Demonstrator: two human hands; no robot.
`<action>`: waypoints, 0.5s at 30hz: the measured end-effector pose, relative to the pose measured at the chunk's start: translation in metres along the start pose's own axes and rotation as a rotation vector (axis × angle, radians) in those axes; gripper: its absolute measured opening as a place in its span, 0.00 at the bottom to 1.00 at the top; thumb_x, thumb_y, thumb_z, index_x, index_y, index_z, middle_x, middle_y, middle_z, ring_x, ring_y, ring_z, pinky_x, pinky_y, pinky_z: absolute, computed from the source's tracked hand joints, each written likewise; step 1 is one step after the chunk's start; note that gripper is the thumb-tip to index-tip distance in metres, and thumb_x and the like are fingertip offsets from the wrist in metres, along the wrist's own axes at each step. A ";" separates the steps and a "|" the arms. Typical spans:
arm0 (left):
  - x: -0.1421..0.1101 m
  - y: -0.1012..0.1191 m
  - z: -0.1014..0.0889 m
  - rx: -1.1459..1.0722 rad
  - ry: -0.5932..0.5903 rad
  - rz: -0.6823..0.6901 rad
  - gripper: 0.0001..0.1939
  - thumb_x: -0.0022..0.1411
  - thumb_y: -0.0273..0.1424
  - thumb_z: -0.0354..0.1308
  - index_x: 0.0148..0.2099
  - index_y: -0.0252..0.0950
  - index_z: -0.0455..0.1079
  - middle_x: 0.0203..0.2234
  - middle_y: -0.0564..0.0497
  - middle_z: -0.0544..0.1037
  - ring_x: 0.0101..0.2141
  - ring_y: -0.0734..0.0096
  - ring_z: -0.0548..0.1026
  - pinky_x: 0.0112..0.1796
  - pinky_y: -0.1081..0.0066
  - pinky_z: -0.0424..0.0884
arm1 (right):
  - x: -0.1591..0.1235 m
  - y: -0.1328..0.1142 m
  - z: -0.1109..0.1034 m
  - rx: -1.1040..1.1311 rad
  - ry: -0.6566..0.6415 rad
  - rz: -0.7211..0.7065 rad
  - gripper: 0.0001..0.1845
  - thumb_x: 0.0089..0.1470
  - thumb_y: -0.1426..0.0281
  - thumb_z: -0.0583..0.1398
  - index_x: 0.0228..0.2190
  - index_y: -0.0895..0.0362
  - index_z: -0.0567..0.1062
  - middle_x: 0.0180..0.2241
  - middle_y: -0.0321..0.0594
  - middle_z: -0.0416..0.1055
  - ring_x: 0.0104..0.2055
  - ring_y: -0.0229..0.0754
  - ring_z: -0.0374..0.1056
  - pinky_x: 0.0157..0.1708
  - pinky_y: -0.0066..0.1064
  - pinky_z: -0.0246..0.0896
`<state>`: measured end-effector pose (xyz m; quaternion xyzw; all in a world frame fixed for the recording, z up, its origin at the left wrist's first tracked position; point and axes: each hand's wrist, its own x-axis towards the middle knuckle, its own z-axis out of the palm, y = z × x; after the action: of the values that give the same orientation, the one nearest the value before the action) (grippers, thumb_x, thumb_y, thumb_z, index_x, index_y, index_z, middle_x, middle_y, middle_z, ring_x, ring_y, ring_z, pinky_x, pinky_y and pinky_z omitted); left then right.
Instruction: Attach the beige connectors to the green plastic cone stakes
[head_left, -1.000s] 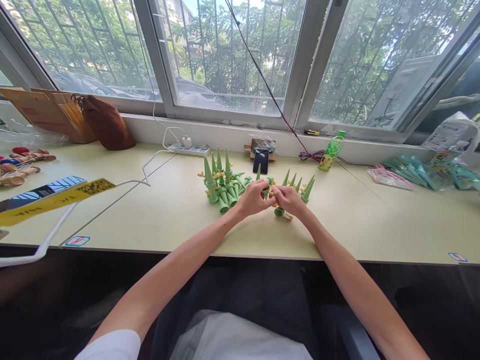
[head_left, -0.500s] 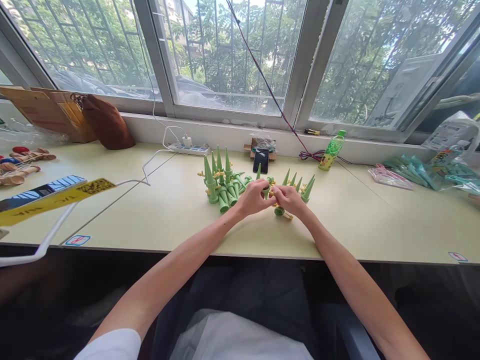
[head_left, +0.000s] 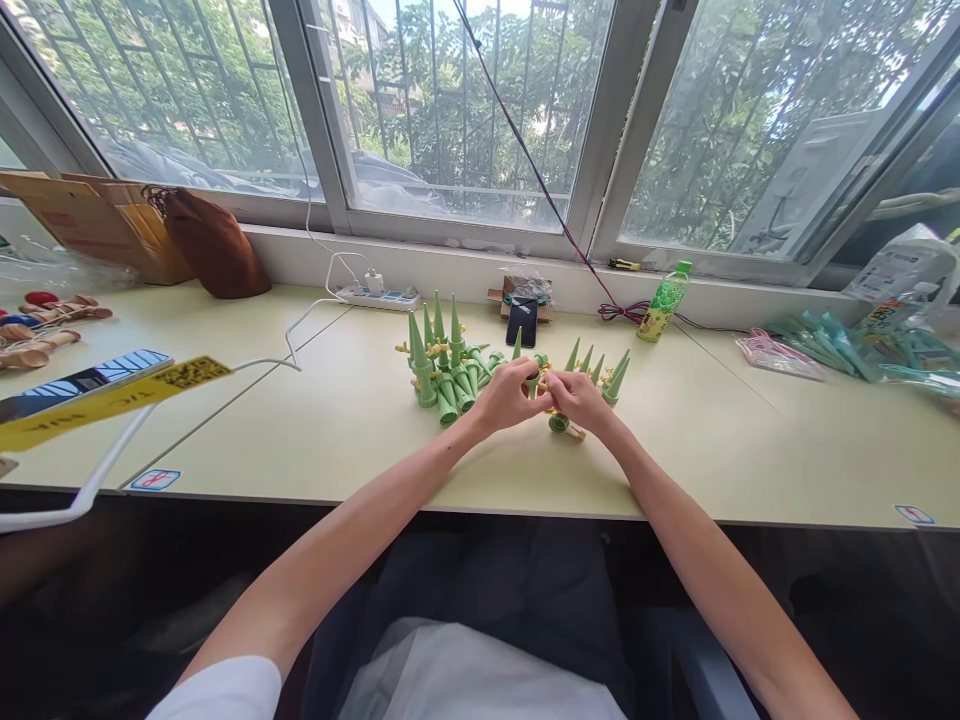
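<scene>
My left hand (head_left: 507, 396) and my right hand (head_left: 576, 400) meet over the pale table (head_left: 352, 420), fingers closed together on a small green cone-shaped spike (head_left: 537, 378) with a yellow fitting. A cluster of several green spikes (head_left: 442, 360) lies and stands just left of my left hand. More green spikes (head_left: 604, 372) stand behind my right hand. One short green piece (head_left: 562, 426) lies on the table under my right wrist.
A black phone (head_left: 521, 322) leans at the sill behind the spikes. A green bottle (head_left: 663, 302) stands right of it, a white power strip (head_left: 379, 296) left. A brown bag (head_left: 210, 245) and cardboard sit far left; teal packets (head_left: 840, 345) far right.
Both hands stay put on the green spike, with only slight finger movement. The teal packets at the far right edge have shifted a little.
</scene>
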<state>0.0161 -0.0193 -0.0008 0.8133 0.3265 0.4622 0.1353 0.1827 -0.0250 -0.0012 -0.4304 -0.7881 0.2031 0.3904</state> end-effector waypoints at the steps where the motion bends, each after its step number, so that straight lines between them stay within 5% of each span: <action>1: 0.000 0.000 0.000 0.006 0.002 0.001 0.16 0.51 0.32 0.59 0.25 0.37 0.52 0.22 0.56 0.59 0.21 0.80 0.56 0.21 0.76 0.59 | 0.000 0.000 0.000 -0.003 0.000 0.002 0.21 0.59 0.64 0.48 0.17 0.55 0.59 0.16 0.33 0.59 0.22 0.35 0.56 0.26 0.29 0.48; 15: -0.003 -0.002 0.002 -0.015 0.043 0.033 0.16 0.52 0.31 0.60 0.26 0.37 0.52 0.24 0.55 0.61 0.20 0.82 0.58 0.20 0.78 0.62 | 0.001 0.000 0.002 0.073 0.001 0.025 0.24 0.60 0.61 0.49 0.15 0.56 0.60 0.14 0.33 0.59 0.20 0.34 0.55 0.24 0.28 0.50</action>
<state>0.0160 -0.0192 -0.0051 0.8075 0.3124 0.4840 0.1267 0.1816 -0.0243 -0.0022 -0.4259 -0.7745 0.2365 0.4035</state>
